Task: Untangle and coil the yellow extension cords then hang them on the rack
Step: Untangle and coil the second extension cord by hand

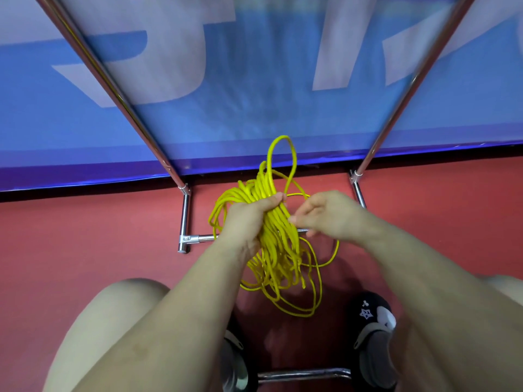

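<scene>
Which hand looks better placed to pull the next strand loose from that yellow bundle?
The right hand, probably. The left hand grips the yellow cord bundle, while the right sits beside it, fingers at the strands.

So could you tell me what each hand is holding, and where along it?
The left hand grips the bundle of yellow cord around its middle. The right hand pinches a strand beside that grip.

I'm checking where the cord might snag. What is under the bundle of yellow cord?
Under the yellow cord bundle, gripped by the left hand, a chrome rack bar crosses the red floor. The bar's middle is hidden by cord. The right hand pinches a strand.
</scene>
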The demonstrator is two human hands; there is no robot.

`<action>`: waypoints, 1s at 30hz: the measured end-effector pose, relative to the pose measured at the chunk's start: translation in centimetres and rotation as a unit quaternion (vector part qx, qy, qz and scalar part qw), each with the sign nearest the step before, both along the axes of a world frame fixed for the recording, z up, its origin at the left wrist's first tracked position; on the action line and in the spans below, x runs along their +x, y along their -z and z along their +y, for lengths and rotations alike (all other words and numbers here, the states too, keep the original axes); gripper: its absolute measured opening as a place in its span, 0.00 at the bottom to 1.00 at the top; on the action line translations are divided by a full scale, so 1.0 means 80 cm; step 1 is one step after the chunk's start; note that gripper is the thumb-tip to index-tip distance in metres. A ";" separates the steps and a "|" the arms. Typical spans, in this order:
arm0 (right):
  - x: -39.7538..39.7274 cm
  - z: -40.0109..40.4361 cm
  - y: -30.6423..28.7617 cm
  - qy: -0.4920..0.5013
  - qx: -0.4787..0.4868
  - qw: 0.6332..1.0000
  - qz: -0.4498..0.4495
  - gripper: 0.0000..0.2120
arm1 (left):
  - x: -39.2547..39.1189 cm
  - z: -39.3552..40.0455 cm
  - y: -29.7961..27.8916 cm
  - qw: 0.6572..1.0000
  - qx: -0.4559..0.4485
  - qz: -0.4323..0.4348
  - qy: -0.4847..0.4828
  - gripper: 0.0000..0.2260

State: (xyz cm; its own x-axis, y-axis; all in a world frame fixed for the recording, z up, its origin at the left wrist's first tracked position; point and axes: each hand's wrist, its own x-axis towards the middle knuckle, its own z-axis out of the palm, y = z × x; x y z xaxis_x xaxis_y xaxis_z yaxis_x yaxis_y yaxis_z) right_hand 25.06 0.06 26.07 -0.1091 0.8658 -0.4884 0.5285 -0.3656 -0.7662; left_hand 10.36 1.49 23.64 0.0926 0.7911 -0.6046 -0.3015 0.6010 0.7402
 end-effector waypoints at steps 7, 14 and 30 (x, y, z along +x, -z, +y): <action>-0.005 -0.003 0.015 -0.088 0.093 0.989 -0.078 0.12 | -0.010 0.005 -0.004 0.997 -0.017 -0.056 -0.056 0.05; -0.002 0.000 0.018 -0.046 0.079 0.996 -0.016 0.07 | -0.014 0.009 -0.007 0.993 -0.031 -0.054 -0.097 0.06; -0.004 0.004 -0.009 0.038 0.021 0.989 0.142 0.10 | -0.011 0.010 -0.004 0.997 -0.009 -0.041 -0.070 0.04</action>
